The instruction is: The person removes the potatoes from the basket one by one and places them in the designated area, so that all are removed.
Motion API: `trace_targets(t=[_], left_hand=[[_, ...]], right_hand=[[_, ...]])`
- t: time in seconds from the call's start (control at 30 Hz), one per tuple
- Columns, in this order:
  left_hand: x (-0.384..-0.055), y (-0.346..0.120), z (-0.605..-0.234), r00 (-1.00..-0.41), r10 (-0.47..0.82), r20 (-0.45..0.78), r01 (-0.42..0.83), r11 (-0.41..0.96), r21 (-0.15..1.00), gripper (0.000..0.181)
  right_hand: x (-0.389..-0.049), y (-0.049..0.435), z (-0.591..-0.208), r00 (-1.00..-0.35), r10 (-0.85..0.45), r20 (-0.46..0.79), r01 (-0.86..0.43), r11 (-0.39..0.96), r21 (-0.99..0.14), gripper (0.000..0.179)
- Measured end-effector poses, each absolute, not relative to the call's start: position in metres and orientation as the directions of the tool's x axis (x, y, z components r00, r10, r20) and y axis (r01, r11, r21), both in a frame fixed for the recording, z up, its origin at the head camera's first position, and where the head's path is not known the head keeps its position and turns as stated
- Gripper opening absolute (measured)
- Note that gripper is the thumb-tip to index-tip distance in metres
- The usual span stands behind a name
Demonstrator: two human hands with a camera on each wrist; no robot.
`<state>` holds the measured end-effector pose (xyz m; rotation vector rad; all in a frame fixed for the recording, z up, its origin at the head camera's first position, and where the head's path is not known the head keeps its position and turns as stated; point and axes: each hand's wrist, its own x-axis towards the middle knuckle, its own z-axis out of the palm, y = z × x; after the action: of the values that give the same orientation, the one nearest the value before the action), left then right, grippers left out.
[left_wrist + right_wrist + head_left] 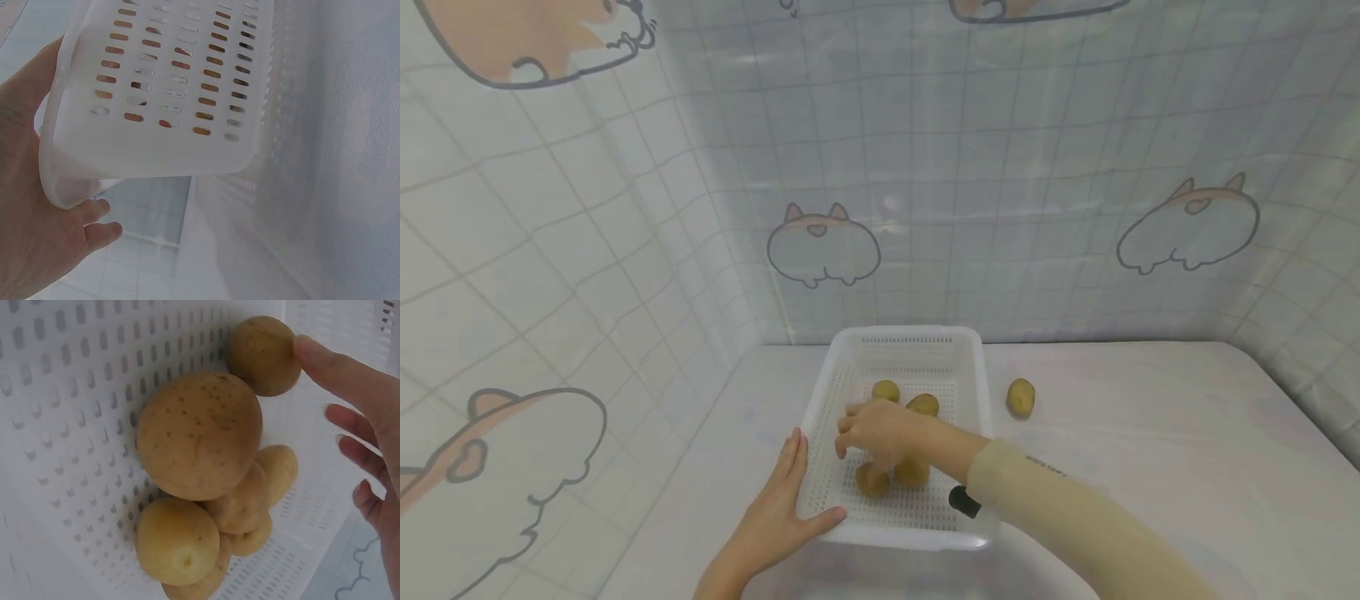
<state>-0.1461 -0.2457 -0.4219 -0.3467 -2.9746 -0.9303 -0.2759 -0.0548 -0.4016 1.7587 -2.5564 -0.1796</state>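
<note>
The fingers of the left hand (779,512) lie fairly straight along the outside of the left wall of the white perforated plastic basket (910,537), with the thumb out over the near rim; straddling the corner this way probably keeps the basket from sliding. The right hand (883,429) reaches over the right rim with fingers spread and loosely bent, gripped round nothing; its thumb tip appears to touch the nearest potato on the left (262,357). Reaching in from above presumably lets the fingers work among the potatoes without bumping the walls.

A larger-looking, speckled potato (200,435) sits just beside that one, and several more bunch together, some touching; the hand hides part of the group in the head view. Inside the basket, the free floor lies mostly along the left wall and toward the far end, while the sleeved forearm (1060,508) blocks the near right side.

Beyond, a lone potato (1021,398) rests outside, near the right rim, with broad tabletop (1150,450) to its right. The basket's far rim stands close to the corgi-print sheet (1000,208), leaving seemingly little room behind.
</note>
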Motion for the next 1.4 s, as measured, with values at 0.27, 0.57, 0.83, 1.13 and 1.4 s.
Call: trace_targets(t=[0.27,0.57,0.83,1.13,1.4], left_hand=[[-0.146,-0.246,-0.423,-0.976,0.202,0.085,0.215,0.799,0.562,0.112],[-0.147,-0.245,-0.422,-0.977,0.199,0.072,0.205,0.803,0.559,0.112],[-0.147,-0.244,-0.421,-0.98,0.192,0.058,0.19,0.801,0.567,0.112],[-0.147,-0.245,-0.42,-0.979,0.197,0.06,0.195,0.799,0.568,0.112],[-0.147,-0.244,-0.42,-0.98,0.192,0.055,0.189,0.796,0.574,0.112]], right_hand=[[-0.272,-0.053,-0.41,-0.418,-0.902,-0.104,-0.908,0.415,0.05,0.051],[-0.263,-0.053,-0.418,-0.451,-0.88,-0.149,-0.892,0.452,0.028,0.039],[-0.261,-0.052,-0.418,-0.458,-0.874,-0.161,-0.889,0.45,0.083,0.05],[-0.262,-0.053,-0.417,-0.458,-0.881,-0.119,-0.889,0.452,0.072,0.043],[-0.265,-0.048,-0.396,-0.472,-0.881,-0.01,-0.881,0.472,0.036,0.044]])
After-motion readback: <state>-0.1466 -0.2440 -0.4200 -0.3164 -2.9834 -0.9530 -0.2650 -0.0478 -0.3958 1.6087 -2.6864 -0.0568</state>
